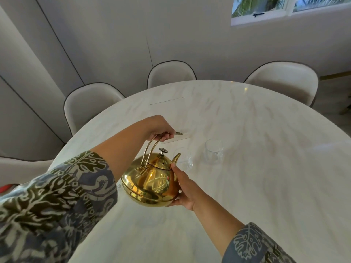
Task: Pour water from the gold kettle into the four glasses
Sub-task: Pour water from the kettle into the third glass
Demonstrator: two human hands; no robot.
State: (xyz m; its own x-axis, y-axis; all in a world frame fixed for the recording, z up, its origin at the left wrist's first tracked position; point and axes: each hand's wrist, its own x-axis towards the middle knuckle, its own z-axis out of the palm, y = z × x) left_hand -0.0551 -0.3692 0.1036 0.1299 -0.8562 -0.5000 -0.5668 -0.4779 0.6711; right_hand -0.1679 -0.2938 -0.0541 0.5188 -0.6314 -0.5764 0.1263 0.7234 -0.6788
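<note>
A shiny gold kettle (150, 181) hangs above the white marble table (247, 168), tilted slightly with its spout toward the far right. My left hand (161, 130) is closed around the top of its arched handle. My right hand (183, 188) cups the kettle's lower right side and base. Just beyond the spout stands a clear glass (185, 160), partly hidden by the spout. A second clear glass (213, 150) stands to its right. Other glasses are not visible; no water stream shows.
Three cream chairs stand along the table's far edge: one at the left (91, 107), one in the middle (171, 73), one at the right (284, 80). A thin clear flat piece (176, 138) lies on the table beyond my left hand. A window (284, 8) sits high on the wall.
</note>
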